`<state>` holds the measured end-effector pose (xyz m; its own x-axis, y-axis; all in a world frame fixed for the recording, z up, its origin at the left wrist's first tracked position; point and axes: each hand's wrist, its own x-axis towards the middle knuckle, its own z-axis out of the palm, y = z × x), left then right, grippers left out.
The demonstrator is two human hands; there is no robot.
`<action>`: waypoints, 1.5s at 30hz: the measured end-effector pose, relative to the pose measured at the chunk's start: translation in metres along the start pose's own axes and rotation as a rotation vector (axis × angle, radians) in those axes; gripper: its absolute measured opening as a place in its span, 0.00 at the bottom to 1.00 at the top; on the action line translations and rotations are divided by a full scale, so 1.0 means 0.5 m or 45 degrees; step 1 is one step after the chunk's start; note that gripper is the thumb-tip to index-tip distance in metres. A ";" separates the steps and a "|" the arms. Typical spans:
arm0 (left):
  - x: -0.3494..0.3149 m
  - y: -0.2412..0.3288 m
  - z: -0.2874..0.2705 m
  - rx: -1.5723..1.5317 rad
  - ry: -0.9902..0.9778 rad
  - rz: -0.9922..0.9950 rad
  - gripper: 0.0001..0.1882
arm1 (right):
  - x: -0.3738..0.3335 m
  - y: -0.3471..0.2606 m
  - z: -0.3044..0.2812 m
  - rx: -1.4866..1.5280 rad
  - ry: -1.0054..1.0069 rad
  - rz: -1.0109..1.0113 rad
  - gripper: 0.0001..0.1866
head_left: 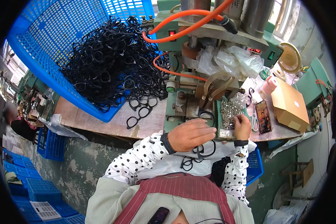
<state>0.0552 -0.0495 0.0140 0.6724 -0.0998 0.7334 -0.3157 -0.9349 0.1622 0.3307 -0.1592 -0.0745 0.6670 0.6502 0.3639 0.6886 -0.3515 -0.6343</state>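
Note:
My left hand (pixel 192 135) is at the front of a green press, its fingers together and pointing right. It closes over a black eyeglass frame (pixel 214 148); one rim shows below the hand, and another black rim (pixel 210 113) shows above it at the metal jig. My thumb is hidden. To the right, my right hand (pixel 242 127) is closed in a pinch at the edge of a green tray (pixel 219 118) of small shiny metal parts (pixel 231 110). What its fingertips hold is too small to make out. More black frames (pixel 186 163) lie on the white cloth over my lap.
A blue crate (pixel 59 87) tipped toward the table spills a heap of black eyeglass frames (pixel 108 59). Orange hoses (pixel 186 14) cross the press (pixel 181 100). Right of the tray are scissors (pixel 254 121), a phone (pixel 264 117), a cardboard box (pixel 289 106) and a pink bottle (pixel 269 86).

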 end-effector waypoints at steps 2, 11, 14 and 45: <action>0.009 0.006 -0.014 0.082 -0.027 0.038 0.19 | 0.006 -0.003 0.004 0.237 0.033 0.052 0.06; -0.187 -0.249 -0.082 1.155 -0.031 -0.733 0.17 | -0.011 -0.014 0.025 0.135 0.356 -0.088 0.06; -0.228 -0.302 -0.104 1.190 -0.432 -1.050 0.18 | -0.013 -0.012 0.027 0.048 0.373 -0.126 0.05; -0.062 -0.030 -0.119 0.346 0.563 -0.543 0.10 | -0.030 -0.327 -0.034 1.054 -0.273 0.071 0.09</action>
<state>-0.0009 -0.0120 0.0281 0.3449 0.3922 0.8527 0.1355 -0.9198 0.3683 0.2129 -0.1231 0.0352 0.5677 0.7894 0.2336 0.1714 0.1642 -0.9714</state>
